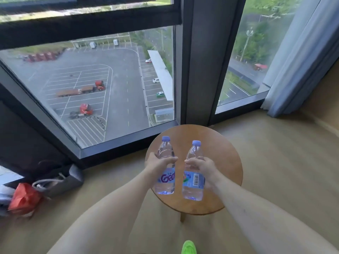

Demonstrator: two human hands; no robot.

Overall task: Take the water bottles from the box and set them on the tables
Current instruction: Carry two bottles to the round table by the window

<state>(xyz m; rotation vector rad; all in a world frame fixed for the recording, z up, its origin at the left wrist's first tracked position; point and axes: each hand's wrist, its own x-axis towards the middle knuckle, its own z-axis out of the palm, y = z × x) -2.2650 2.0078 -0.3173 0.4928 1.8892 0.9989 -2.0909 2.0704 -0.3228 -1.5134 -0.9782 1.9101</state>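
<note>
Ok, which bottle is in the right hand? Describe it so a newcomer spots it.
Find the round wooden table by the window. Two clear bottles are held over it; the right hand grips the right bottle. Its label shows a barcode, while the left bottle shows purple lettering.

Two clear plastic water bottles with pale purple caps, both upright over a small round wooden worktop [227, 162]. The left bottle [165, 173] shows purple lettering on its label; the right bottle [194, 180] shows a blue label with a barcode. They stand side by side, slightly apart; whether their bases touch the worktop is unclear.
</note>
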